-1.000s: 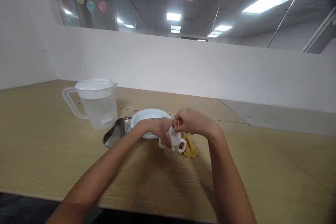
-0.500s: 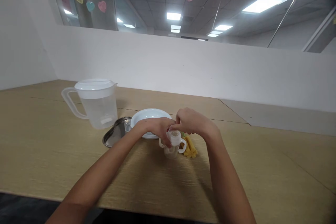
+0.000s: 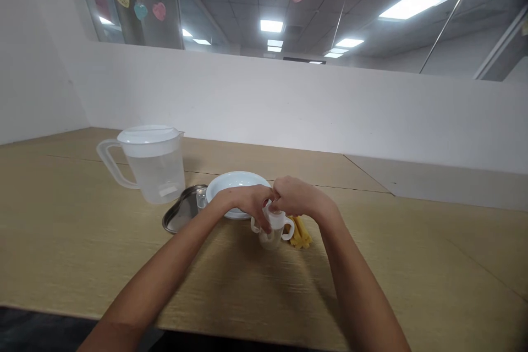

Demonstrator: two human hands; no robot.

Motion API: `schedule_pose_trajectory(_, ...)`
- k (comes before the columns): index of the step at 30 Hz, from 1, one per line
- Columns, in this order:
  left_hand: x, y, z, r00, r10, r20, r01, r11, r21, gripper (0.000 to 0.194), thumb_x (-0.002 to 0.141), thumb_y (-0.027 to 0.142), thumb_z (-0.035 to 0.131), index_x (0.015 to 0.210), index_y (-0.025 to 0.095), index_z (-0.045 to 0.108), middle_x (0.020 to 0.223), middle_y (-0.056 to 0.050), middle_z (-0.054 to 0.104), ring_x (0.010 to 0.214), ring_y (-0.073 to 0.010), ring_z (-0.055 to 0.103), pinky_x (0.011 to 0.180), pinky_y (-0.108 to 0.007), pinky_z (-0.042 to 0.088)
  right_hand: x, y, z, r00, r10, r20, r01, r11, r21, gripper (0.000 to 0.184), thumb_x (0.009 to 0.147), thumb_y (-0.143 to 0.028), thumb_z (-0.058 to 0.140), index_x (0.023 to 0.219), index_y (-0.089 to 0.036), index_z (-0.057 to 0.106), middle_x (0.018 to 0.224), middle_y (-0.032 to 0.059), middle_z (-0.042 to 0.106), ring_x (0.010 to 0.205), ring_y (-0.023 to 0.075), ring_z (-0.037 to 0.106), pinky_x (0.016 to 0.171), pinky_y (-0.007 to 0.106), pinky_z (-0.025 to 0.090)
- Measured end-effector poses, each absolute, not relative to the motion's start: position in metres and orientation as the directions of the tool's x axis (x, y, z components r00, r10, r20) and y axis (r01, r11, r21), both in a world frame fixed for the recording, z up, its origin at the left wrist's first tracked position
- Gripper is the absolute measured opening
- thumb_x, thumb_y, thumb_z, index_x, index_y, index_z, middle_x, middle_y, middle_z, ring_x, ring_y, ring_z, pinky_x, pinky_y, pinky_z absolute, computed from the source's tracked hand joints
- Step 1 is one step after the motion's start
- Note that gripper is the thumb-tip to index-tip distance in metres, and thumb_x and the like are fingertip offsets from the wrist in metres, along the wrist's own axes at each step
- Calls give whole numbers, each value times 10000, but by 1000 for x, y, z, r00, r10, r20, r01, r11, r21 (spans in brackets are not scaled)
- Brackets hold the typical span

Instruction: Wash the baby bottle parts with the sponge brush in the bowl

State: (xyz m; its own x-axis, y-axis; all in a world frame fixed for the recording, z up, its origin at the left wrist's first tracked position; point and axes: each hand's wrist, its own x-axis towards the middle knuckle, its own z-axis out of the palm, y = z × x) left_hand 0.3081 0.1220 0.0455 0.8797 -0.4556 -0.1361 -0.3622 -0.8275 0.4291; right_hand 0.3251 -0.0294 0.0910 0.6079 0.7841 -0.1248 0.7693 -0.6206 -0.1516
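A translucent two-handled baby cup (image 3: 270,239) stands upright on the table, its white handles out to both sides. My left hand (image 3: 252,202) reaches over from the left, thumb and fingers closed round the cup's upper part. Just above the cup's top, my right hand (image 3: 297,196) has its fingers curled in a pinch, close against the left fingertips. What those right fingers pinch is hidden behind them. Behind the cup's right handle lies a yellow bundle (image 3: 302,234), partly covered by the handle and my right hand.
A white bowl (image 3: 238,177) sits behind my hands. To its left are a small clear cup (image 3: 201,198) and a kidney-shaped metal tray (image 3: 181,214). A large lidded pitcher (image 3: 154,168) holding clear liquid stands farther left. A white wall (image 3: 247,99) rises behind the table (image 3: 231,297).
My right hand has shifted slightly left and tilted over the cup's top, covering more of it. My left hand keeps its hold. The cup has stayed in place.
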Motion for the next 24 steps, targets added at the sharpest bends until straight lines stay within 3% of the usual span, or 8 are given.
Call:
schedule_pose_trajectory(11, 308, 118, 43, 892, -439, -106, -332, -796, 506, 446, 481, 362, 803, 856, 189, 634, 815, 35, 648, 739, -161, 581, 596, -218, 381, 316, -27, 71, 693, 720, 36, 720, -694, 18, 287, 832, -188, 399, 829, -126, 679, 771, 105, 660, 672, 175, 589, 511, 256, 263)
schedule_pose_trajectory(20, 306, 116, 45, 901, -415, -122, -321, -830, 456, 419, 493, 404, 773, 816, 183, 624, 678, 47, 597, 634, -137, 551, 531, -220, 349, 328, -31, 46, 764, 628, 146, 643, -758, -106, 360, 829, -370, 404, 619, -158, 606, 563, 54, 565, 532, 144, 480, 474, 259, 207)
schedule_pose_trajectory(24, 304, 114, 47, 881, -452, -139, -356, -828, 433, 416, 520, 431, 757, 829, 201, 599, 718, 41, 604, 677, -144, 563, 549, -217, 361, 319, -47, 50, 742, 657, 134, 666, -700, -258, 397, 855, -443, 376, 587, -180, 504, 548, 23, 539, 506, 128, 434, 477, 250, 222)
